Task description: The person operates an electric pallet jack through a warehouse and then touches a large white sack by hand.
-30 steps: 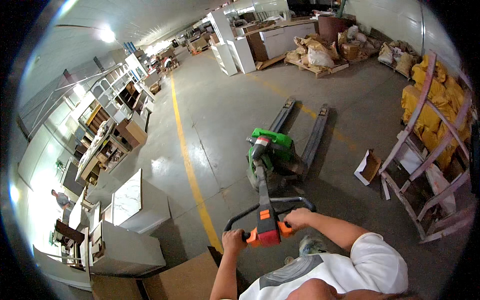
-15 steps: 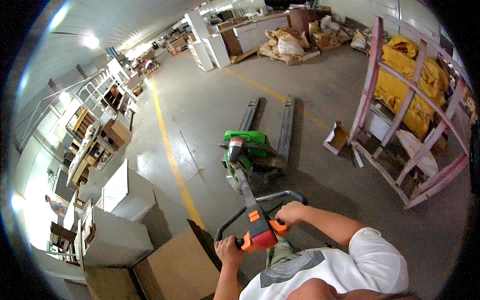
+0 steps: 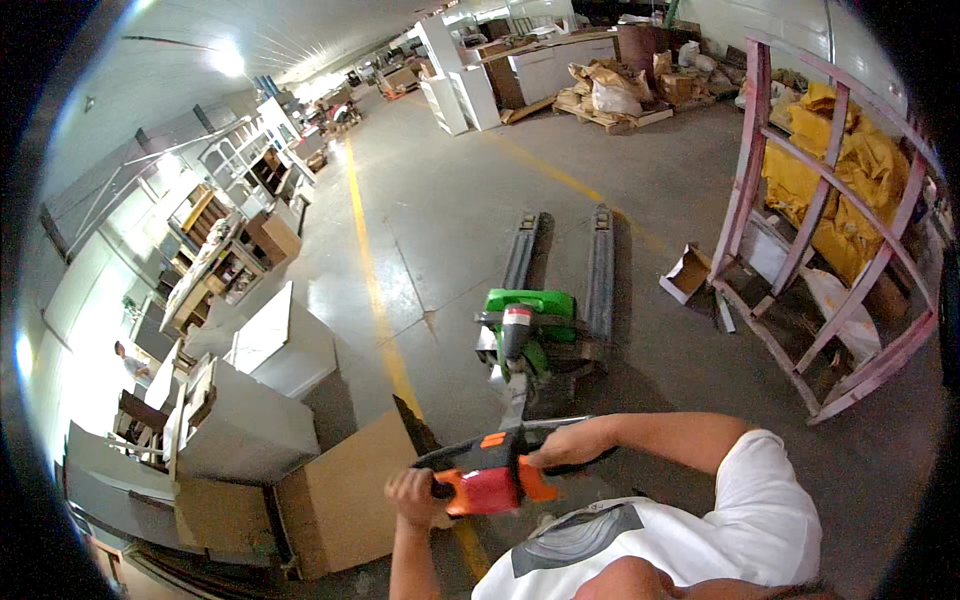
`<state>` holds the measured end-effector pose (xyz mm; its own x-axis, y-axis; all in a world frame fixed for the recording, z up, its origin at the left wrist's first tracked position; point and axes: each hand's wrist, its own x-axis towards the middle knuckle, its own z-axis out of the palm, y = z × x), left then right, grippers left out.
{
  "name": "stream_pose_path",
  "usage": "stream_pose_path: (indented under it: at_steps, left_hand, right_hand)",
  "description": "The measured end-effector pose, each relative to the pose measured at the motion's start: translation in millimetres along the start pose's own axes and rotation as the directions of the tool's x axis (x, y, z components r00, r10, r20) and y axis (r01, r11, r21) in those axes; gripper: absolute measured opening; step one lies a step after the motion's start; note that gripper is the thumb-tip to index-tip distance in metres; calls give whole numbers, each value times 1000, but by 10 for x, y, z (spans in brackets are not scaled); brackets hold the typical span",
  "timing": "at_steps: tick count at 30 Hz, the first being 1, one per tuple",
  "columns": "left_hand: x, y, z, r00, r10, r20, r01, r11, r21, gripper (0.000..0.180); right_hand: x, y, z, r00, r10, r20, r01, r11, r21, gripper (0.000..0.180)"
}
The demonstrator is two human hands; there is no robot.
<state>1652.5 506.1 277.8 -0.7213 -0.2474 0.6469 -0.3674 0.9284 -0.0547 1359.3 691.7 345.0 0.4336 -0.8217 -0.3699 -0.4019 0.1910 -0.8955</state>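
Note:
A pallet truck with a green body (image 3: 540, 300) stands on the floor in front of me. Its two dark forks (image 3: 600, 270) point away from me. The tiller head (image 3: 490, 478), red, black and orange, is angled back toward my body. My left hand (image 3: 412, 495) is wrapped round the black grip at its left end. With my right hand (image 3: 572, 443) I hold the right side of the handle by the orange part; some of those fingers are hidden. The dark handle loop (image 3: 450, 450) passes between the hands and the truck. Nothing lies on the forks.
A brown cardboard sheet (image 3: 350, 490) and white cabinets (image 3: 285, 340) stand close on my left, beside a yellow floor line (image 3: 370, 270). To the right leans a pinkish metal frame (image 3: 750, 160), with a small open carton (image 3: 686, 272) near it. Sacks on a pallet (image 3: 612, 95) lie farther off.
The tiller has swung left and lower, its loop now more level. Both hands have moved left with it, still gripping. The surroundings have shifted right in view.

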Motion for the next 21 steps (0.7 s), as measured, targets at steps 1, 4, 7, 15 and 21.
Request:
stream_pose_path:
  at_steps: [1, 4, 7, 15, 21]
  left_hand:
    - [8, -241, -58, 1000, 9, -19, -9, 1000, -14, 34]
    - [359, -594, -276, 998, 40, -53, -44, 997, -71, 32]
    - [361, -1025, -468, 1000, 10, -14, -11, 995, -103, 31]
    - [-274, -1895, -620, 998, 5, 66, 6, 988, -156, 22]
    - [-770, -2236, -540, 996, -55, 72, 66, 986, -151, 18]
  right_hand:
    - [166, -65, 60, 1000, -19, 3, 19, 1000, -7, 75]
    - [621, -196, 268, 994, 5, -109, 33, 938, 344, 76]
    - [1028, -508, 512, 994, 48, -96, 11, 841, 541, 78]
    - [1909, -743, 1392, 999, 47, -15, -18, 631, 776, 88]
    - [2638, -482, 1885, 996, -35, -84, 84, 699, 710, 86]
